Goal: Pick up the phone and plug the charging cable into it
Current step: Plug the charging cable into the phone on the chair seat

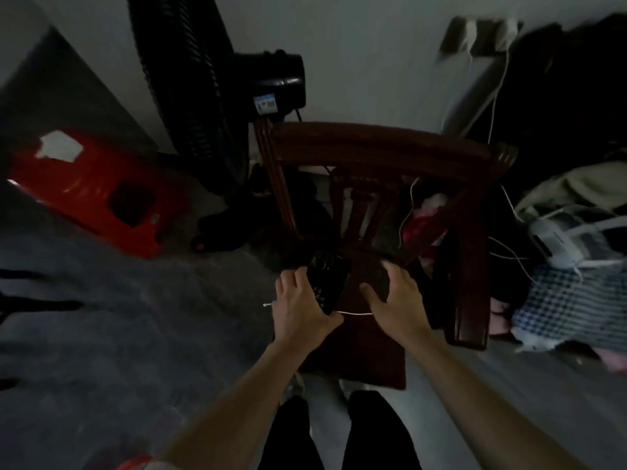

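A black phone [326,283] is gripped in my left hand [300,307], back side up, above the seat of a dark wooden chair [380,154]. A thin white charging cable [354,313] runs across the seat edge between my two hands; its free end sticks out to the left of my left hand. My right hand [395,301] hovers over the seat with fingers spread, just right of the phone, and holds nothing that I can see.
A black standing fan [203,96] is behind the chair on the left. A red plastic stool [98,188] lies to the left. Clothes and a checked cloth [573,300] are piled on the right. White cables hang from a wall socket [488,35].
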Demonstrator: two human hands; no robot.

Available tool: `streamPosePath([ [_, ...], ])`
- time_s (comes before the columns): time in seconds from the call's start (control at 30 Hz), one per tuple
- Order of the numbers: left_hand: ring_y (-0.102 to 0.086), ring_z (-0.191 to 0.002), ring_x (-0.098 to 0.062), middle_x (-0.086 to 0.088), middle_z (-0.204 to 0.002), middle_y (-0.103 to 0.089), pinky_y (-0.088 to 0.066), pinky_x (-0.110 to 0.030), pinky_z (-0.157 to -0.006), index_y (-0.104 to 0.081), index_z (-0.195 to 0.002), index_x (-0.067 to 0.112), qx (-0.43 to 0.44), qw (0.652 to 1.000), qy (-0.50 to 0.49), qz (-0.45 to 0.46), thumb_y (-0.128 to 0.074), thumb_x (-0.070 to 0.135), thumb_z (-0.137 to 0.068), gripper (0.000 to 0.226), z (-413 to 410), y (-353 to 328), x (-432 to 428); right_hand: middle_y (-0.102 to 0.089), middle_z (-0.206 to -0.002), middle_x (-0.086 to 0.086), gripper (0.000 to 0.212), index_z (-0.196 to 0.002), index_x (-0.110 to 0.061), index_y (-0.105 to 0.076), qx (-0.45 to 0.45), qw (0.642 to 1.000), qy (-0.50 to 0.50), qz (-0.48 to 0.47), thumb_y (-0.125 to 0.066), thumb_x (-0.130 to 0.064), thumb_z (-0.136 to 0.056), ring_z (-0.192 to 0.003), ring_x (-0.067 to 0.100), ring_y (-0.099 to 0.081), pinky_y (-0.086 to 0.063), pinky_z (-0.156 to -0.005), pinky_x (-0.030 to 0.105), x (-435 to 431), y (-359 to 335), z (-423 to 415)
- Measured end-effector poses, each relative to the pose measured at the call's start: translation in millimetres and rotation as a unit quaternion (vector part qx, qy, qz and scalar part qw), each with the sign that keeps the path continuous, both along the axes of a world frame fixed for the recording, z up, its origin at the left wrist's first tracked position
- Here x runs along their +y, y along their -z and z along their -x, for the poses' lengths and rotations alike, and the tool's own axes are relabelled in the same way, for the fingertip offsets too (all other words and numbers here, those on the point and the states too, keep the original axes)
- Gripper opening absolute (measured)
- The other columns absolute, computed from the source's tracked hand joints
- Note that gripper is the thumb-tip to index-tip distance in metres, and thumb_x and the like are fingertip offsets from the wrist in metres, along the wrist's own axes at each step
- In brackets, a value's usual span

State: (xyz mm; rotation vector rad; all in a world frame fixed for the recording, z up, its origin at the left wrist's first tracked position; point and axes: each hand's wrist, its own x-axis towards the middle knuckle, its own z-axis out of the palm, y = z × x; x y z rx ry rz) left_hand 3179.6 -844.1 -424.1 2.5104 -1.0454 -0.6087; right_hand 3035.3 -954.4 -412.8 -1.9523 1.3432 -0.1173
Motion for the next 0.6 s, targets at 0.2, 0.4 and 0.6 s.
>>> streamPosePath([
  [0.2, -0.039, -0.117, -0.022, -0.003, -0.127, -0.04, -0.052, -0.047, -0.084, -0.033, -0.131, 0.019, -0.022, 0.997, 0.068, -0.019, -0.08, 0.054, -0.047, 0.102, -29.8, 73.5, -10.2, -0.048, -0.142, 0.003, 0.065, -0.143, -0.023, -0.034, 0.022, 1.0, -0.01, -0.005, -0.059, -0.048, -0.089, -0.131, 0.023, -0.043, -0.04, -0.107, 0.046, 12.5, 69.7, -23.1],
  [0.4, -0.041, -0.114, -0.022, -0.003, -0.124, -0.041, -0.052, -0.046, -0.083, -0.035, -0.129, 0.019, -0.004, 0.997, 0.08, -0.013, -0.083, 0.054, -0.043, 0.105, -44.5, 142.4, -23.3, -0.058, -0.123, -0.009, 0.052, -0.135, -0.024, -0.045, -0.035, 0.995, 0.024, -0.086, -0.054, -0.051, -0.091, -0.118, 0.003, -0.052, -0.044, -0.095, 0.02, 9.6, 141.0, -32.9],
  [0.6, -0.041, -0.112, -0.021, -0.002, -0.121, -0.041, -0.051, -0.046, -0.085, -0.038, -0.127, 0.018, 0.021, 0.996, 0.087, 0.002, -0.083, 0.05, -0.043, 0.101, -43.9, 187.2, -29.5, -0.07, -0.102, -0.017, 0.024, -0.109, -0.031, -0.063, -0.166, 0.957, 0.126, -0.202, -0.061, -0.044, -0.09, -0.095, -0.012, -0.062, -0.047, -0.073, 0.007, 14.3, 187.8, -47.4],
])
